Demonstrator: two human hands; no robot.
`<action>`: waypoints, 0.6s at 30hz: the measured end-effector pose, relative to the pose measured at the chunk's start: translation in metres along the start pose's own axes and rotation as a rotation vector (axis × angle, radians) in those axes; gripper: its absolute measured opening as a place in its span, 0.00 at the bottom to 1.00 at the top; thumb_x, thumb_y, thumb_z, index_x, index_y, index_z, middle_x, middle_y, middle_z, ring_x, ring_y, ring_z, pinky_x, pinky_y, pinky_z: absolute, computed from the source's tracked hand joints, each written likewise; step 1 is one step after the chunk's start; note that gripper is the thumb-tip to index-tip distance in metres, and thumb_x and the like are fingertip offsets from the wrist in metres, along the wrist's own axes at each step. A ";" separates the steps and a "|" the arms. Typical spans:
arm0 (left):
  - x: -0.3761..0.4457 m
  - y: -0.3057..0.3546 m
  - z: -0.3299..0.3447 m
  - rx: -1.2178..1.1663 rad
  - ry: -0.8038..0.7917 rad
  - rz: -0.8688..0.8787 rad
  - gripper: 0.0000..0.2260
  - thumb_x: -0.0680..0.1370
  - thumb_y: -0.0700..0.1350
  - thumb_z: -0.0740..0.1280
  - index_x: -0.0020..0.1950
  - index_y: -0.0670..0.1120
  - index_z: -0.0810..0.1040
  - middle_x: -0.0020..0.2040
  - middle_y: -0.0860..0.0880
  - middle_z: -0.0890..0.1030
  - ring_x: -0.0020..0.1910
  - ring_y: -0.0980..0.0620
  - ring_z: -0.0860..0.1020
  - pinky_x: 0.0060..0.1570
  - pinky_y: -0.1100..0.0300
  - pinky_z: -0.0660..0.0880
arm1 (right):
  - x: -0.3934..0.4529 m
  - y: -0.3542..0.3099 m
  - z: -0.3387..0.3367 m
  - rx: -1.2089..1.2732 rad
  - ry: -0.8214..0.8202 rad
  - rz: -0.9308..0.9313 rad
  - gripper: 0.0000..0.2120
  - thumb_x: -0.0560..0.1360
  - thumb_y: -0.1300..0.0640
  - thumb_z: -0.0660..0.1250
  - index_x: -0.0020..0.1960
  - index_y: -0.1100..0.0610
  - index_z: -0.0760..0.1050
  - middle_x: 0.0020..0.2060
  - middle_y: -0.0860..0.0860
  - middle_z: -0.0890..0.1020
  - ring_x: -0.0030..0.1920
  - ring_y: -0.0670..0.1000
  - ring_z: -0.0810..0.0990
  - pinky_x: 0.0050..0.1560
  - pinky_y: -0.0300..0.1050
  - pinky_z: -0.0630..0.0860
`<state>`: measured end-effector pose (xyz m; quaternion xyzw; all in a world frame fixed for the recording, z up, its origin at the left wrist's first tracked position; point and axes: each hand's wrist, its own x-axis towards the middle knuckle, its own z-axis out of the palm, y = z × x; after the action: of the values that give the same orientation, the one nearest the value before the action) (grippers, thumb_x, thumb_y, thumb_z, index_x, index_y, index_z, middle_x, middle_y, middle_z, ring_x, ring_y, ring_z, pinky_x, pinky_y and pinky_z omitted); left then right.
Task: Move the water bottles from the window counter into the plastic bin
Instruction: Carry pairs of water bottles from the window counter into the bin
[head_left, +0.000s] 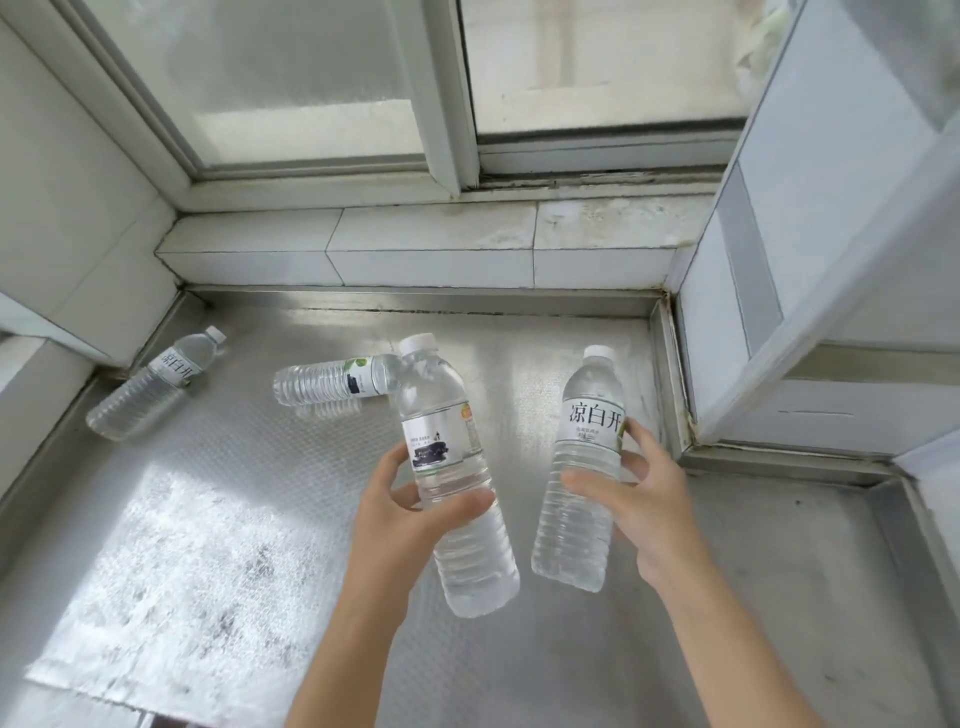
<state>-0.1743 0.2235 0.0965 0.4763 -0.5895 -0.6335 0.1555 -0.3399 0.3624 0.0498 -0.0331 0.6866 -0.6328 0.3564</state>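
Observation:
My left hand (402, 512) grips a clear water bottle (447, 415) with a white cap and a dark-printed label, held up above the counter. In my right hand (631, 499) is a second bottle (584, 452) whose white label carries large Chinese characters, its cap pointing up. Two more bottles lie on their sides on the steel window counter (218, 493): one (150, 387) at the far left by the wall, one (332, 383) in the middle, just behind the bottle in my left hand. No plastic bin is in view.
A tiled ledge (426, 249) and a sliding window frame (447, 130) close off the back. A tiled wall (67, 234) stands on the left and a white tiled column (810, 291) juts in on the right. A raised steel lip runs along the counter's edges.

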 end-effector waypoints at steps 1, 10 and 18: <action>-0.006 0.003 -0.003 -0.011 -0.017 0.002 0.35 0.56 0.46 0.83 0.60 0.57 0.76 0.43 0.49 0.88 0.40 0.51 0.87 0.39 0.56 0.77 | -0.010 -0.005 -0.001 0.008 0.000 -0.029 0.35 0.58 0.65 0.80 0.41 0.25 0.75 0.39 0.41 0.85 0.37 0.45 0.85 0.30 0.34 0.78; -0.050 0.029 -0.033 -0.003 -0.201 0.147 0.35 0.51 0.55 0.81 0.57 0.60 0.77 0.42 0.48 0.88 0.38 0.48 0.87 0.37 0.54 0.77 | -0.121 -0.037 -0.001 0.074 0.102 -0.301 0.44 0.50 0.55 0.82 0.63 0.35 0.72 0.55 0.48 0.83 0.53 0.55 0.82 0.50 0.57 0.81; -0.097 0.030 -0.073 0.085 -0.497 0.279 0.32 0.52 0.56 0.81 0.54 0.66 0.77 0.44 0.51 0.88 0.40 0.51 0.87 0.41 0.53 0.76 | -0.240 -0.021 0.036 0.070 0.337 -0.405 0.43 0.50 0.55 0.80 0.61 0.34 0.72 0.52 0.48 0.83 0.53 0.59 0.80 0.55 0.65 0.77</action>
<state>-0.0798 0.2456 0.1749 0.2268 -0.6954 -0.6781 0.0714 -0.1508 0.4469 0.1780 -0.0517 0.6935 -0.7110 0.1040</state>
